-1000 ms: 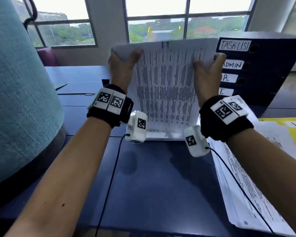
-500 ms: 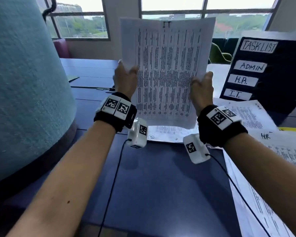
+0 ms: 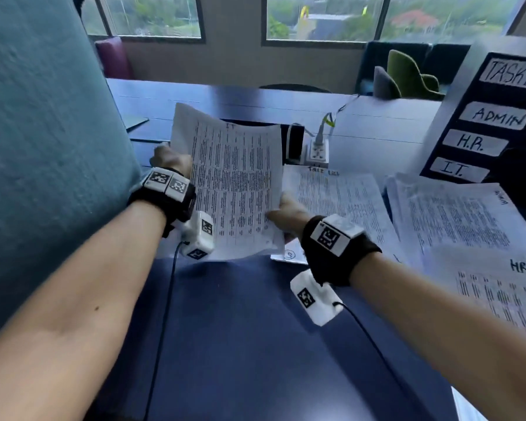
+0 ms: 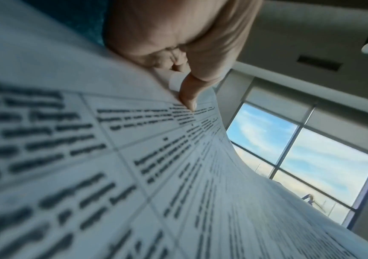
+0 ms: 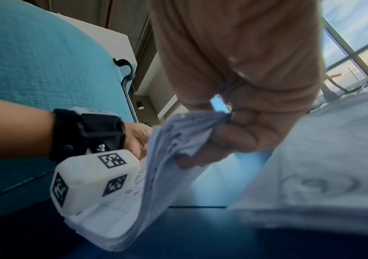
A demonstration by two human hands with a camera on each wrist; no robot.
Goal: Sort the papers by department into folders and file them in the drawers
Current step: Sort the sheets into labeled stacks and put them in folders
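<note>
Two hands were on one bundle of printed sheets, and we describe them from nearest outward. Our right hand [image 3: 287, 215] came first: its fingers and thumb were curled round the bundle's lower right edge, and the right wrist view showed several sheets fanned in that pinch. Our left hand [image 3: 172, 159] sat a little further off, gripping the left edge higher up, thumb pressed onto the printed face.

Between them, the IT bundle [image 3: 236, 189] was lifted off the dark blue table [image 3: 255, 344], tilted with its long axis running away from us and "IT" handwritten at its far end. We judged the next move turned on one relation: the spread of loose papers lay to the right of the bundle, on the right hand's side, so that hand was nearer to any pile there.

Beyond the right hand we counted three loose groups of paper: one headed sheet [image 3: 340, 202] just beside the bundle, one large stack [image 3: 456, 220] further right, and one sheet marked HR [image 3: 504, 287] nearer the right edge.

Further back stood one white power socket [image 3: 316, 153]. At far right, one dark board [image 3: 498, 123] carried four labels: Task List, Admin, H.R., I.T. We could see no folder or drawer.
</note>
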